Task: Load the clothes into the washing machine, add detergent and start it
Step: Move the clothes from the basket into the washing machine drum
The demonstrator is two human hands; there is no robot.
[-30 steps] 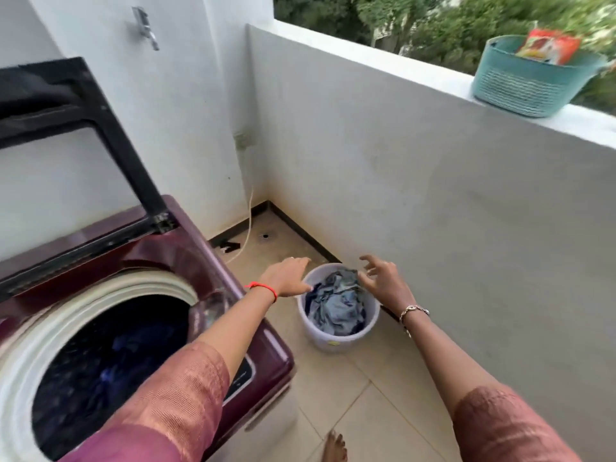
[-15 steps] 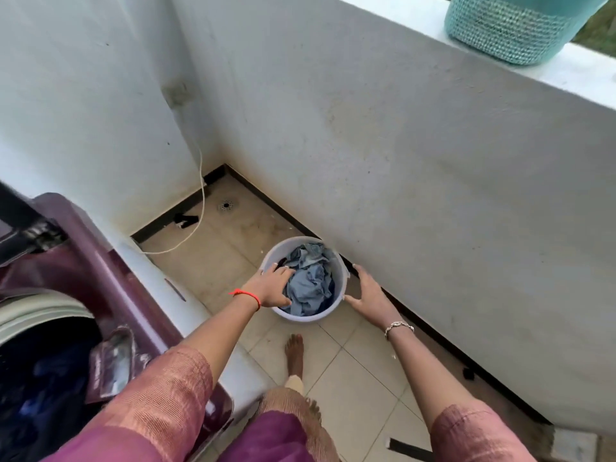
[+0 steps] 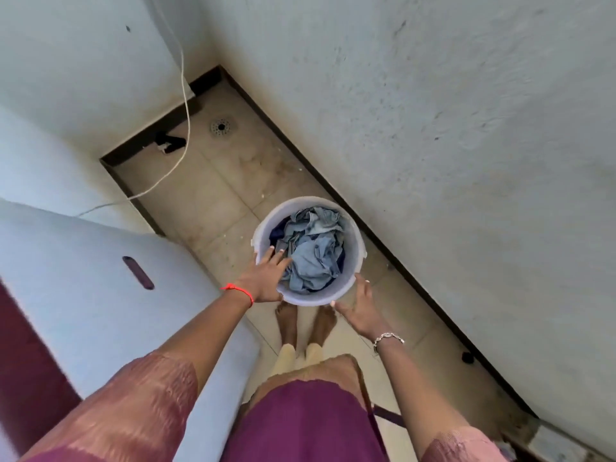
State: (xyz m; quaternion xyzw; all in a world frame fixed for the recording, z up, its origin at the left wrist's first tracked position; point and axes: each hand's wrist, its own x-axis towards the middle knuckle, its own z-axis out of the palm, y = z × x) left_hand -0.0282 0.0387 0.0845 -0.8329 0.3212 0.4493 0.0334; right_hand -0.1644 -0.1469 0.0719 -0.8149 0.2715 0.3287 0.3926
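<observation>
A pale plastic bucket (image 3: 353, 238) stands on the tiled floor by the balcony wall, holding crumpled blue denim clothes (image 3: 315, 253). My left hand (image 3: 266, 278) lies over the bucket's near-left rim, fingers spread and reaching onto the clothes. My right hand (image 3: 358, 308) is against the bucket's near-right outer wall, fingers apart. The washing machine's white side (image 3: 100, 288) and a strip of its maroon top (image 3: 20, 345) fill the left; its drum is out of view.
My bare feet (image 3: 301, 323) stand just behind the bucket. A white cable (image 3: 181, 105) runs down the wall to the floor near a round drain (image 3: 221, 126). The white balcony wall (image 3: 466, 161) closes the right side.
The view tilted down, losing the drum and the teal basket on the ledge. My hands went from hovering over the bucket to touching it, left on the rim and clothes, right on its side.
</observation>
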